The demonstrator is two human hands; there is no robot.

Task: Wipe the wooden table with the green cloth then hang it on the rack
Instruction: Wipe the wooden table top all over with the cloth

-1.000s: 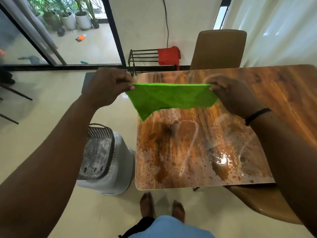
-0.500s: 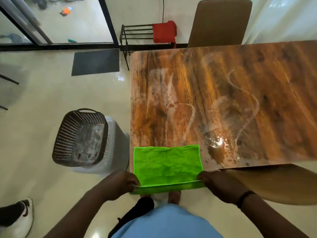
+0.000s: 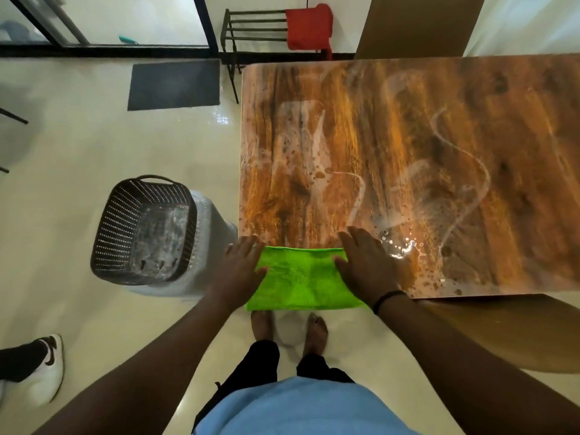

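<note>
Both of our hands are lying flat on the green cloth [image 3: 306, 279], the left hand [image 3: 240, 271] on its left end and the right hand [image 3: 365, 268] on its right end, fingers [image 3: 351, 238] stretched out and released, pressing rather than grasping. We are holding the cloth spread at the near left corner of the wooden bench [image 3: 408, 152], with its near edge hanging just past the bench edge above our bare feet.

Much of the top is carrying pale streaks and spots, and a shiny puddle [image 3: 403, 248] is sitting just beside our right hand. We are judging the wiping to be barely begun.

Several things could go wrong from here. Pushing with open palms, we are risking the cloth bunching or sliding out from under us, and dropping off the near edge to the floor. Sweeping sideways could drive the puddle over the edge toward our feet or the basket [image 3: 144, 227] on the left. The rack [image 3: 251, 26] against the far wall is already holding a red cloth [image 3: 309, 25], so hanging room looks limited.
</note>
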